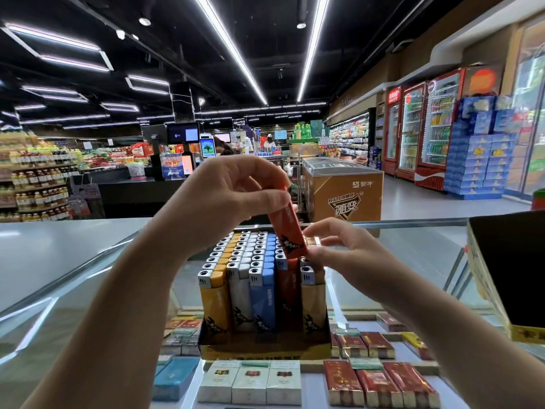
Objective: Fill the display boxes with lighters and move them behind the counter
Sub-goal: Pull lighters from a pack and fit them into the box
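Both bare forearms reach in from the lower corners. The left hand (224,190), raised at centre frame, has fingers curled in a pinch; the right hand (345,255), lower right of centre, has fingers loosely extended.

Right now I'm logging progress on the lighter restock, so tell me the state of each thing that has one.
Red lighter: tilted, lifted over the box, not seated.
Left hand: pinches the red lighter's top.
Right hand: fingers at the lighter's lower end, steadying it.
Display box: open, on the glass counter, rows nearly full.
Second box: tilted at the right edge, contents hidden.
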Demonstrator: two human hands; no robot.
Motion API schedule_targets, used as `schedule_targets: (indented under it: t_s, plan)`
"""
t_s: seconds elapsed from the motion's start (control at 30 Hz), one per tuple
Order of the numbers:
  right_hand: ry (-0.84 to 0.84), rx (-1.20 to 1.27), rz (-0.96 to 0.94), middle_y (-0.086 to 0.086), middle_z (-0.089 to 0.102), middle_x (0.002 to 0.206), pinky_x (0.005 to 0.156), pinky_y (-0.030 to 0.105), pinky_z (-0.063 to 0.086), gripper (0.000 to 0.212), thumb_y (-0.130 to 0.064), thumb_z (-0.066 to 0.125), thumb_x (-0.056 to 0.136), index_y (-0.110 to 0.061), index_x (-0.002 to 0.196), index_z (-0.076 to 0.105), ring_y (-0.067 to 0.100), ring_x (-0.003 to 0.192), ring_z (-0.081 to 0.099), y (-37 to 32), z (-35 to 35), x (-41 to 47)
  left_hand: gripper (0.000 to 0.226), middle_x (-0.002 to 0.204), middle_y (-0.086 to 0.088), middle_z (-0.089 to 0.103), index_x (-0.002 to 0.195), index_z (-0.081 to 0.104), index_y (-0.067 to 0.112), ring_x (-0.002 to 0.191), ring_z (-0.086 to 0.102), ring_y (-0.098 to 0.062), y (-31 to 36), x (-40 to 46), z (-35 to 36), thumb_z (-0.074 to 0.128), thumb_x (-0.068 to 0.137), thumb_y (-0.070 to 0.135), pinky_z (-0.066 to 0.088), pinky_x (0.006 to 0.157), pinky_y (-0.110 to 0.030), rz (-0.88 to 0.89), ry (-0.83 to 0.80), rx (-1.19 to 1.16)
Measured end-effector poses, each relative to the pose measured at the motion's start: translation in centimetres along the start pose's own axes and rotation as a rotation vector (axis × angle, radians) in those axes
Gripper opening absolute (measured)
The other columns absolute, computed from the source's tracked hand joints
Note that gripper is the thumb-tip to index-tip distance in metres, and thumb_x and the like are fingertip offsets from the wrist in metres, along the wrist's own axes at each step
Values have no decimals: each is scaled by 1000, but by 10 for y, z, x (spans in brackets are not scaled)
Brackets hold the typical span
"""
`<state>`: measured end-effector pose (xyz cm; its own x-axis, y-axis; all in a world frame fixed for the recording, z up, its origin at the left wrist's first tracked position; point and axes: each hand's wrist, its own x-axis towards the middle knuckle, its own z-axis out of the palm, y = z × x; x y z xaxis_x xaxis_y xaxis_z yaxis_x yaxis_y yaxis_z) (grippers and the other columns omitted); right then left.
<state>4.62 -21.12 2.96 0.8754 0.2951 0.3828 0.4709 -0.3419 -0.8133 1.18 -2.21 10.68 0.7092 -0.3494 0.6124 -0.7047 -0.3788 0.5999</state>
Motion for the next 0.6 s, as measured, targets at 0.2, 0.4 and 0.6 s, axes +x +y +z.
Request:
schedule_targets:
  t_s: [0.2,0.4,0.6]
  plan:
    - [-60,84,34,1,64,91,56,8,45,13,-21,61,86,-30,93,55,0,74,63,-1,0,1,13,80,15,68,80,66,27,71,64,-1,-5,2,3,71,69,25,47,62,-7,-46,-196,193]
    - [-89,81,34,5,67,89,61,12,47,9,-20,58,88,-24,96,56,6,79,65,-3,0,2,14,79,15,64,81,66,32,75,57,6,-16,2,21,76,74,24,44,64,-7,-69,-362,443]
    - [-98,74,18,9,67,93,67,17,46,8,-19,56,89,-25,94,56,13,86,64,-3,0,1,16,75,18,56,76,63,36,74,52,6,-18,1,26,77,73,28,37,56,-10,-35,-366,627]
